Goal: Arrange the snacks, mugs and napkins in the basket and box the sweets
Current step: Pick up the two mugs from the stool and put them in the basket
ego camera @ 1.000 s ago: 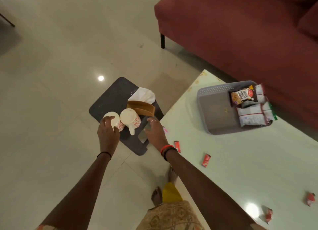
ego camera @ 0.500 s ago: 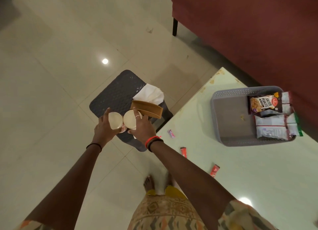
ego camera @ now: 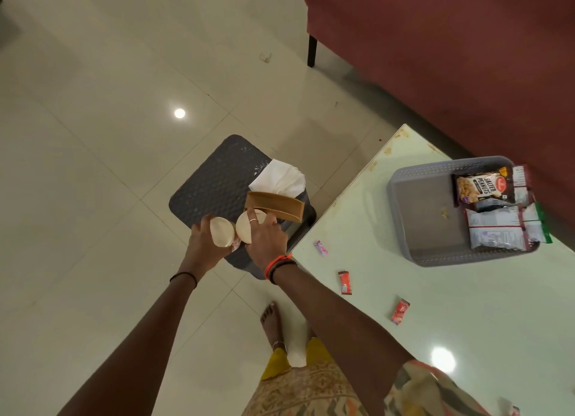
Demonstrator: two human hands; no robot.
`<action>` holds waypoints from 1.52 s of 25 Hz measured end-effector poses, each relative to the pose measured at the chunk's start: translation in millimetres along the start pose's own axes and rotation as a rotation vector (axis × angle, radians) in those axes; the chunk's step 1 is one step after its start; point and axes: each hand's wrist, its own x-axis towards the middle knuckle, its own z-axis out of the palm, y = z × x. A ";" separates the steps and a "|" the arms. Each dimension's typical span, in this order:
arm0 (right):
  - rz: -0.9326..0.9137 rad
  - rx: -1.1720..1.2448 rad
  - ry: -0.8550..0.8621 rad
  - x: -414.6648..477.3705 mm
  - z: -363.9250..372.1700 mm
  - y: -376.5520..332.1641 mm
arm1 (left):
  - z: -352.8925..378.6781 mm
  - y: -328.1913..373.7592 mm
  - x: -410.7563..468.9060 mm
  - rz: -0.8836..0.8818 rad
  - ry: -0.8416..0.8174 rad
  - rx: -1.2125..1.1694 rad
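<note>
Here, two white, red-printed mugs [ego camera: 221, 235]

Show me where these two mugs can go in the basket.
Bare: the basket's left half, between its left wall and the snack packets, save a small crumb. Crowded: its right side, full of packets. The table between basket and sweets is free too. The left hand grips one mug, the right hand the other mug.
</note>
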 end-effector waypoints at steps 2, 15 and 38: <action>0.015 0.007 0.001 -1.3 1.1 -4.8 | -2.0 -3.3 -5.6 0.002 0.022 -0.028; 0.251 0.227 0.117 -64.4 -13.6 25.2 | -21.5 6.5 -50.2 0.085 -0.047 0.047; 0.861 0.692 0.546 -136.7 -158.9 334.6 | 115.8 367.9 -28.2 0.801 -0.304 0.392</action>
